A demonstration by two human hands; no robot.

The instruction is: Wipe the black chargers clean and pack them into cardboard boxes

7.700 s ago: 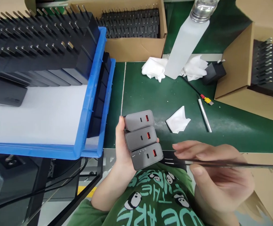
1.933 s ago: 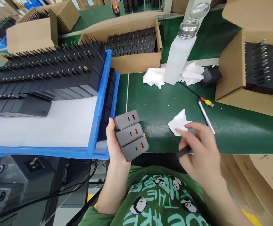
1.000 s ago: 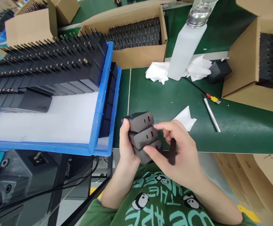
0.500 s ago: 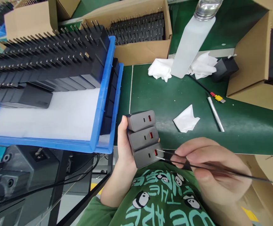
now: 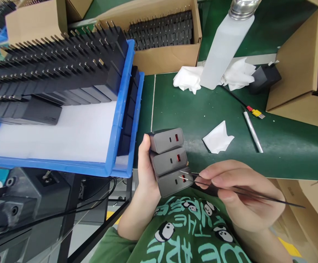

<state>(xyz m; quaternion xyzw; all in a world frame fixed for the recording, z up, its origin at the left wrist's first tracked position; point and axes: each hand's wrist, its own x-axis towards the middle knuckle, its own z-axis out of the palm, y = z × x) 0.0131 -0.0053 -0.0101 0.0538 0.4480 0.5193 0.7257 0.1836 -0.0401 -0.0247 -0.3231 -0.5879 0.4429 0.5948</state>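
Observation:
Three dark grey chargers (image 5: 166,161) are stacked in my left hand (image 5: 147,173), whose thumb lies along their left side. Each charger's front face shows a small dark port and a red-lined USB port. My right hand (image 5: 238,190) pinches thin black tweezers (image 5: 235,188). Their two slim tips are slightly apart and lie over the lowest charger's face, by its red port. Whether the tips touch the charger I cannot tell. The fingers of my left hand behind the stack are hidden.
On the left a blue tray (image 5: 111,146) holds rows of chargers with upright pins. Cardboard boxes (image 5: 167,58) stand behind and at right. A white bottle (image 5: 226,51), crumpled tissues (image 5: 186,79), a white scrap (image 5: 218,137), a pen-like knife (image 5: 253,131) and a cable (image 5: 254,111) lie on the green table.
My right hand has shifted left, carrying the tweezers' tips up and across the lowest charger's face. The charger stack in my left hand sits slightly further right.

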